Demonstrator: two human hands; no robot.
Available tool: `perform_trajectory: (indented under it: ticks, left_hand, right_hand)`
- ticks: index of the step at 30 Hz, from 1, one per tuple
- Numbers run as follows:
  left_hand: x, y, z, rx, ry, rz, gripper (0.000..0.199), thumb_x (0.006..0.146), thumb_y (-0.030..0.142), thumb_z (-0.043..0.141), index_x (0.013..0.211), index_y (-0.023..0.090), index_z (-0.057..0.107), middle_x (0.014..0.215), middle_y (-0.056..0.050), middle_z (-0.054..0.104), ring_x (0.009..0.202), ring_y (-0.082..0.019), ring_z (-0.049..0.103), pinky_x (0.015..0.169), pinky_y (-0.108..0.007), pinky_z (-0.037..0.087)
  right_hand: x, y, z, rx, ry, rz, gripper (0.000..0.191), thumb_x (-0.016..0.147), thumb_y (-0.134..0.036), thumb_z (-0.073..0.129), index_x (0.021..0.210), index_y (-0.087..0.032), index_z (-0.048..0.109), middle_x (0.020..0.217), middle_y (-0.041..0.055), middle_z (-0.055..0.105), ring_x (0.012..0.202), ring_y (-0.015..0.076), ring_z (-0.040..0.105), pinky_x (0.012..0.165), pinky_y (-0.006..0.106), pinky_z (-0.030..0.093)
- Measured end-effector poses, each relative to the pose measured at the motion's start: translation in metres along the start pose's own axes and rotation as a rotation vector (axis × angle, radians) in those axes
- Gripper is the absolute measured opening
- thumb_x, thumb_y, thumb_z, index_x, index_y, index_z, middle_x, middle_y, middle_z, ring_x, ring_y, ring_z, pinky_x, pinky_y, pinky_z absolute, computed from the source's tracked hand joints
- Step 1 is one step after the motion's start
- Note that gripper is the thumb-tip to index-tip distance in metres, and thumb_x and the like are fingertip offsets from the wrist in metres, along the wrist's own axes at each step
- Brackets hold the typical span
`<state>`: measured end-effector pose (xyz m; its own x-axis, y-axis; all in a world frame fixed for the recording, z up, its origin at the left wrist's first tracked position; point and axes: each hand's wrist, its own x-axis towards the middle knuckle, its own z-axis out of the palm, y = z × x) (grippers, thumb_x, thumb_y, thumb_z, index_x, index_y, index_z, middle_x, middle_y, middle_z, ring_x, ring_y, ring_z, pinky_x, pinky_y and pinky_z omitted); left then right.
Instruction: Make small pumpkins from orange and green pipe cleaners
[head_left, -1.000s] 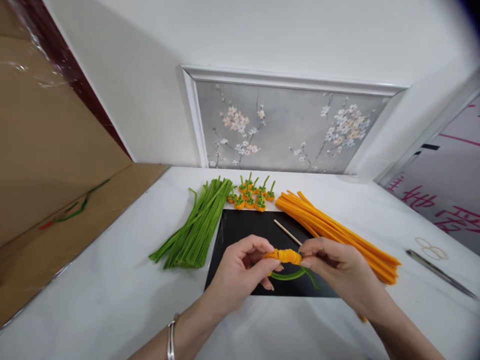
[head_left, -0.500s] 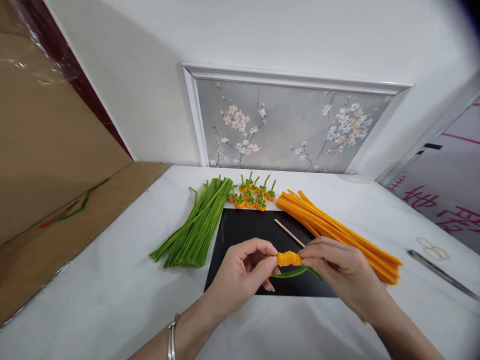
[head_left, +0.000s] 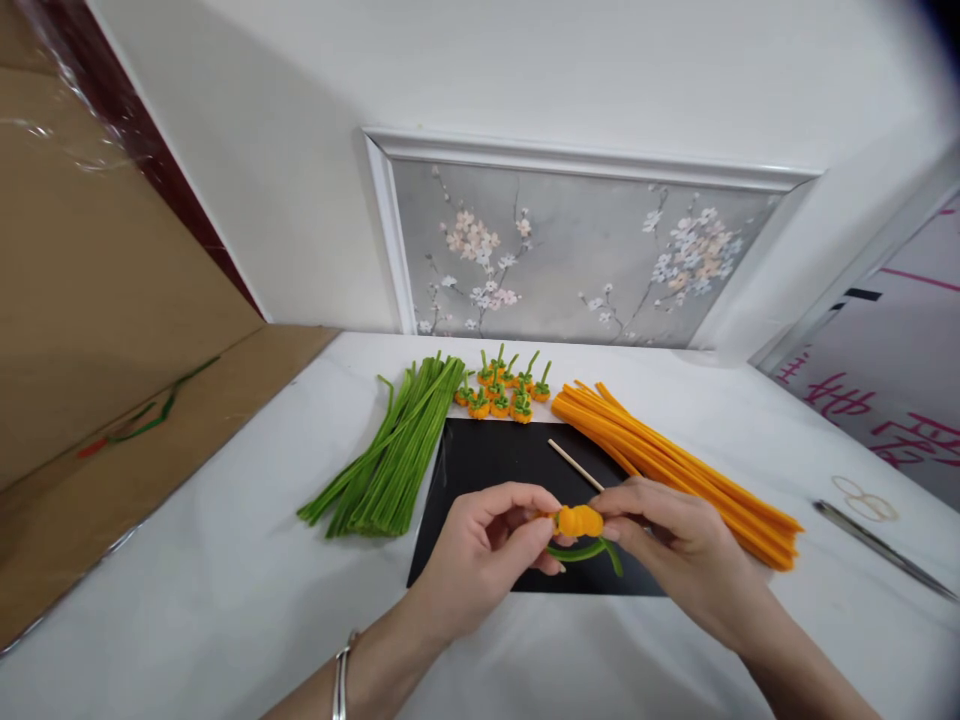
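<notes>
Between my two hands, above a black mat (head_left: 480, 470), is a coiled orange pipe cleaner (head_left: 580, 521). My left hand (head_left: 499, 545) pinches its left end between thumb and index finger. At the right end, my right hand (head_left: 664, 525) closes its fingertips on the coil. A green pipe cleaner (head_left: 581, 552) hangs in a curve just below the coil, its free end pointing down; where it is attached is hidden by my fingers. A thin wooden stick (head_left: 574, 465) slants across the mat, with its lower end hidden behind my right hand.
Green pipe cleaners (head_left: 401, 450) lie in a bundle on the left, orange pipe cleaners (head_left: 682, 470) on the right. Several small orange pumpkins with green stems (head_left: 500, 385) stand behind the mat. Tweezers (head_left: 885, 548) and thin rings (head_left: 864, 498) lie far right. A cardboard box (head_left: 112, 300) borders the left.
The orange coil has turned and looks more bunched and rounded. The green pipe cleaner's free end has swung down. Both hands stay in nearly the same place.
</notes>
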<state>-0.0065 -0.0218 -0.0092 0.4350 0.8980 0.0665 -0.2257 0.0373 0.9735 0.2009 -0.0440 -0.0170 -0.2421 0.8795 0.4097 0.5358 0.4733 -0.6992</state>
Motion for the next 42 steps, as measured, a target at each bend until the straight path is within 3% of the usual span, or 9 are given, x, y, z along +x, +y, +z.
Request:
perform_trajectory:
  ticks: [6, 17, 25, 31, 36, 39, 42]
  left_hand:
    - [-0.001, -0.004, -0.002, -0.018, -0.049, -0.002, 0.013, 0.082, 0.025, 0.068, 0.091, 0.015, 0.068, 0.080, -0.002, 0.069, 0.069, -0.011, 0.065, 0.063, -0.021, 0.061]
    - [0.003, -0.006, -0.006, 0.342, -0.035, 0.049, 0.012, 0.082, 0.022, 0.062, 0.088, 0.014, 0.069, 0.081, -0.004, 0.064, 0.061, -0.011, 0.059, 0.055, -0.023, 0.060]
    - [0.007, -0.013, -0.010, 0.061, 0.085, -0.174, 0.023, 0.077, 0.035, 0.073, 0.084, 0.015, 0.066, 0.077, -0.004, 0.069, 0.067, -0.013, 0.065, 0.054, -0.020, 0.058]
    - [0.009, -0.009, -0.011, 0.054, 0.058, -0.218, 0.024, 0.079, 0.039, 0.071, 0.081, 0.015, 0.065, 0.077, -0.004, 0.070, 0.069, -0.012, 0.064, 0.059, -0.020, 0.057]
    - [0.008, -0.015, -0.009, 0.234, 0.060, -0.144, 0.021, 0.083, 0.035, 0.064, 0.076, 0.015, 0.064, 0.070, 0.000, 0.061, 0.059, -0.010, 0.057, 0.054, -0.020, 0.055]
    - [0.006, -0.020, -0.007, 0.388, 0.028, -0.049, 0.019, 0.087, 0.031, 0.058, 0.079, 0.016, 0.067, 0.069, 0.001, 0.059, 0.060, -0.010, 0.056, 0.057, -0.021, 0.055]
    - [0.005, -0.018, -0.005, 0.297, -0.011, -0.084, 0.022, 0.087, 0.035, 0.059, 0.082, 0.015, 0.066, 0.073, 0.000, 0.058, 0.064, -0.011, 0.057, 0.062, -0.024, 0.058]
  right_hand:
    - [0.000, 0.001, 0.000, 0.007, -0.010, -0.037, 0.018, 0.094, -0.023, 0.053, 0.098, -0.025, 0.071, 0.082, 0.0034, 0.066, 0.069, 0.0150, 0.061, 0.059, 0.024, 0.048]
    - [-0.003, 0.004, 0.002, -0.027, -0.043, -0.019, 0.011, 0.089, -0.023, 0.060, 0.094, -0.025, 0.070, 0.081, 0.0021, 0.068, 0.068, 0.0151, 0.064, 0.060, 0.023, 0.051]
    - [0.001, 0.003, 0.005, -0.062, -0.031, 0.141, 0.020, 0.086, -0.028, 0.062, 0.105, -0.024, 0.067, 0.091, 0.0029, 0.071, 0.077, 0.0171, 0.067, 0.065, 0.024, 0.054]
    - [0.000, 0.004, 0.006, -0.115, -0.068, 0.160, 0.020, 0.092, -0.033, 0.053, 0.098, -0.024, 0.069, 0.080, 0.0014, 0.072, 0.066, 0.0160, 0.066, 0.055, 0.024, 0.051]
    - [-0.002, 0.003, 0.013, -0.225, -0.010, 0.047, 0.029, 0.085, -0.030, 0.064, 0.114, -0.025, 0.064, 0.102, 0.0051, 0.071, 0.085, 0.0198, 0.068, 0.072, 0.029, 0.055]
    - [0.000, 0.001, 0.017, -0.319, -0.045, -0.072, 0.019, 0.090, -0.027, 0.059, 0.108, -0.025, 0.066, 0.101, 0.0058, 0.071, 0.088, 0.0208, 0.066, 0.077, 0.033, 0.052]
    - [0.003, 0.001, 0.015, -0.325, -0.075, -0.184, 0.020, 0.097, -0.020, 0.048, 0.098, -0.025, 0.067, 0.094, 0.0048, 0.071, 0.083, 0.0191, 0.065, 0.073, 0.033, 0.048]
